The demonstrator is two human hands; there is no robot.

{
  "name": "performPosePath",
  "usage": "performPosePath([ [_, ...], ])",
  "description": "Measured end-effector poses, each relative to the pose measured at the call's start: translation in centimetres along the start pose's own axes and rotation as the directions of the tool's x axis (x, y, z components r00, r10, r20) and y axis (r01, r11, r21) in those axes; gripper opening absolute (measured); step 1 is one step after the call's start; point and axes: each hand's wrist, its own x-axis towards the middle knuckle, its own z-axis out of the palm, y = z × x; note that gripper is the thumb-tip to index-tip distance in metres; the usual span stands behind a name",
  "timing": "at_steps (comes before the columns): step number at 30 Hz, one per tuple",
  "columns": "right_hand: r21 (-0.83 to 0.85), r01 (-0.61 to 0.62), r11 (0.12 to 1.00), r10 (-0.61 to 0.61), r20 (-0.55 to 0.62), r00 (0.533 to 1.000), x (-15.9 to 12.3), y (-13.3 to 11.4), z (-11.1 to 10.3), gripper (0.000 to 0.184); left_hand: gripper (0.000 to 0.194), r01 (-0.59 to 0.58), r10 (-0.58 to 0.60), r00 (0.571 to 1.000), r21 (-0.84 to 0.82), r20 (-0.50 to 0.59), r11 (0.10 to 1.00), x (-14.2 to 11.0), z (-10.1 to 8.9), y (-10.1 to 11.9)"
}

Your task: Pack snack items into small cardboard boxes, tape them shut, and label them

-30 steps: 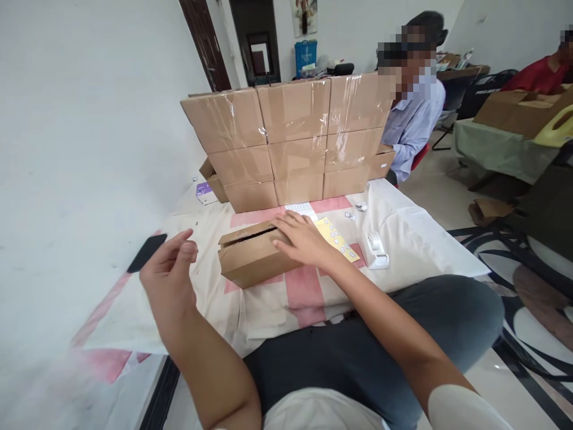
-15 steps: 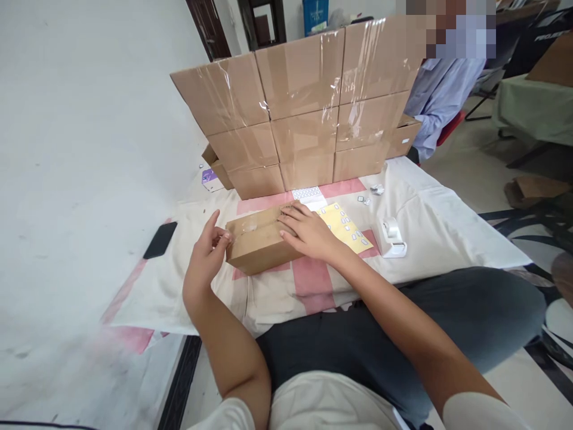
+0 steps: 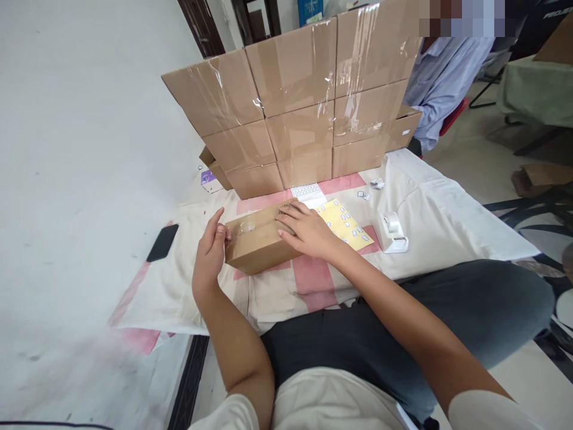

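Note:
A small brown cardboard box [image 3: 268, 246] lies lengthwise on the cloth in front of me. A piece of clear tape [image 3: 248, 226] shines on its top near the left end. My left hand [image 3: 211, 248] is upright against that left end, its upper finger stretched out and its fingertips touching the box edge. Some of its fingers are hidden. Across the top at the right end rests my right hand [image 3: 308, 232], flat with the fingers apart. Just beyond it lies a yellow sheet with small white stickers [image 3: 347, 224].
A tall panel of taped cardboard [image 3: 299, 131] stands behind the box. A white tape dispenser [image 3: 394, 234] is at the right, a black phone [image 3: 162, 242] at the left. A printed white sheet [image 3: 308, 192] lies by the panel. A person in a blue shirt [image 3: 452, 77] sits beyond.
My left hand has shifted slightly right and turned, now closer against the box's end. My right hand stays on top. The view has moved a little.

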Motion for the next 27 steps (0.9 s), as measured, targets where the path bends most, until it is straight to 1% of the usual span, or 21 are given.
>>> performPosePath([
  [3, -0.002, 0.000, 1.000, 0.000, 0.001, 1.000, 0.0, 0.0, 0.0, 0.043, 0.050, -0.016, 0.016, 1.000, -0.021, 0.005, 1.000, 0.2, 0.2, -0.4],
  [5, -0.004, 0.000, 1.000, 0.000, 0.003, 1.000, 0.0, 0.1, 0.1, 0.042, 0.051, -0.028, 0.028, 0.999, -0.016, 0.029, 0.999, 0.3, 0.1, -0.8],
  [9, -0.004, 0.004, 1.000, -0.004, -0.004, 1.000, 0.0, 0.2, 0.3, 0.043, 0.068, -0.094, 0.091, 0.992, 0.034, 0.091, 0.995, 0.4, -0.3, -1.4],
  [15, 0.008, 0.002, 1.000, -0.002, -0.007, 1.000, 0.0, 0.4, 0.3, 0.042, 0.059, -0.053, 0.052, 0.998, 0.042, 0.040, 0.998, 0.3, -0.5, -1.6],
  [21, 0.008, -0.001, 1.000, 0.001, -0.006, 1.000, 0.0, 0.3, 0.4, 0.042, 0.065, -0.116, 0.107, 0.992, 0.136, 0.071, 0.984, 0.4, -0.6, -2.2],
  [24, -0.001, -0.006, 1.000, 0.006, -0.003, 1.000, 0.0, 0.3, 0.4, 0.042, 0.064, -0.097, 0.086, 0.994, 0.178, 0.070, 0.979, 0.5, -0.8, -2.6],
  [27, -0.003, -0.014, 1.000, 0.014, 0.005, 1.000, 0.1, 0.3, 0.3, 0.043, 0.063, -0.064, 0.056, 0.997, 0.138, 0.058, 0.988, 0.6, -0.7, -3.0],
])
